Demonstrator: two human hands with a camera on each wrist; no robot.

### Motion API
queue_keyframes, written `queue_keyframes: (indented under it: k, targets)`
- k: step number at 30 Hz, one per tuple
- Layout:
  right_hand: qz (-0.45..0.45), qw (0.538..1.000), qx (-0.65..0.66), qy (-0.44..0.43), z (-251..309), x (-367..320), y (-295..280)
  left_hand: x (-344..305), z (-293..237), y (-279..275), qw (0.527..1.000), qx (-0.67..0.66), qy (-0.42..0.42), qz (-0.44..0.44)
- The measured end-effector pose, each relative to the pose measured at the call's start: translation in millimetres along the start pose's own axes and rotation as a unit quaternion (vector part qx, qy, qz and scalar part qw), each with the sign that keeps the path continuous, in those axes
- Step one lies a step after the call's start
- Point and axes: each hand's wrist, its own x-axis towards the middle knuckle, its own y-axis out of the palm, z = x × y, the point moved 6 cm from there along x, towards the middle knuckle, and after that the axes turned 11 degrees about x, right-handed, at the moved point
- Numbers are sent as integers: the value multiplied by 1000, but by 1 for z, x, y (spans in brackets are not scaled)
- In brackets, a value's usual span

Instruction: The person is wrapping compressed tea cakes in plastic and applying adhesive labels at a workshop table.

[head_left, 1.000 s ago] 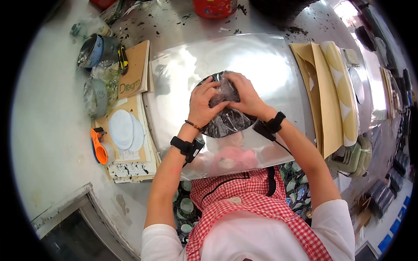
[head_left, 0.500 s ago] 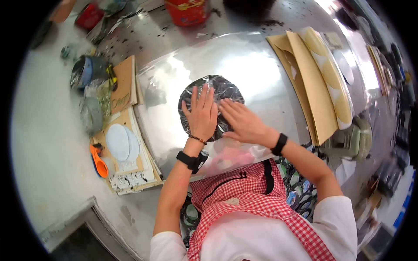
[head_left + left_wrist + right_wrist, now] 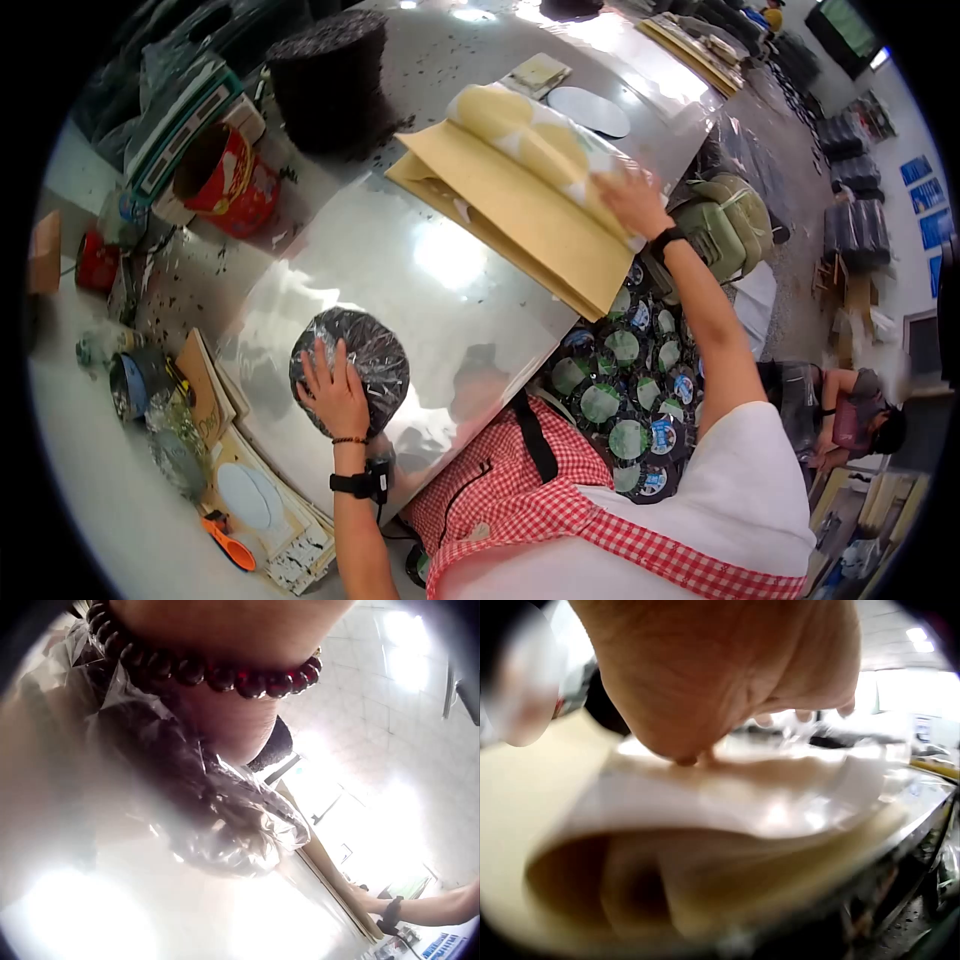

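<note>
Head: L fingers (image 3: 323,368) spread on disc (image 3: 378,345); R fingers (image 3: 612,194): can't tell; cardboard (image 3: 203,390) txt blurry.

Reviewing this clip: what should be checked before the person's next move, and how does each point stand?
1. Left grip lying on the round, plastic-wrapped bundle: ok.
2. Bundle resting on the shiny sheet: ok.
3. Right grip at the roll with yellow circles: ok.
4. Right grip pinching anything from the roll: cannot tell; that hand is blurred.
5. Brown cardboard apart from the bundle: ok.
6. Both grips at the bundle: not ok; the right one is away at the roll.
</note>
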Motion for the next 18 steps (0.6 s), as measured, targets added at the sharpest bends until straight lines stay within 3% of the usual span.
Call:
queue_keyframes:
  k: [2, 3, 5, 6, 7, 9, 11, 13, 14, 15, 16, 17, 18]
  targets:
    - [196, 972, 115, -59, 14, -26, 20, 0, 5, 6, 1000, 11, -2, 8]
    - [194, 973, 113, -54, 14, -17, 11, 0, 3, 7, 1000, 11, 3, 5]
    - [297, 932, 205, 39, 6, -5, 11, 0, 6, 8, 1000, -3, -5, 16]
    - [310, 911, 251, 108, -4, 1, 21, 0, 6, 9, 1000, 1, -7, 17]
    - [307, 910, 252, 116, -4, -2, 23, 2, 3, 9, 1000, 3, 1, 15]
    - [230, 964, 118, 68, 8, 4, 10, 2, 5, 11, 1000, 20, -13, 18]
    - [246, 964, 61, 74, 17, -4, 1, 0, 6, 14, 1000, 16, -5, 9]
    - [110, 993, 4, -38, 29, -11, -20, 0, 8, 14, 1000, 12, 7, -3]
    - [220, 970, 106, 3, 31, -17, -8, 1, 7, 15, 1000, 12, 3, -5]
    - [326, 922, 205, 42, 46, -21, -9, 0, 7, 15, 1000, 11, -4, -5]
    - [501, 768, 390, 78, 79, -26, -40, 1, 8, 14, 1000, 10, -3, -5]
    - [494, 661, 562, -47, 106, -44, -47, 1, 7, 14, 1000, 11, -5, -4]
    - [522, 535, 664, -2, 128, -52, -61, 1, 6, 14, 1000, 10, -6, -2]
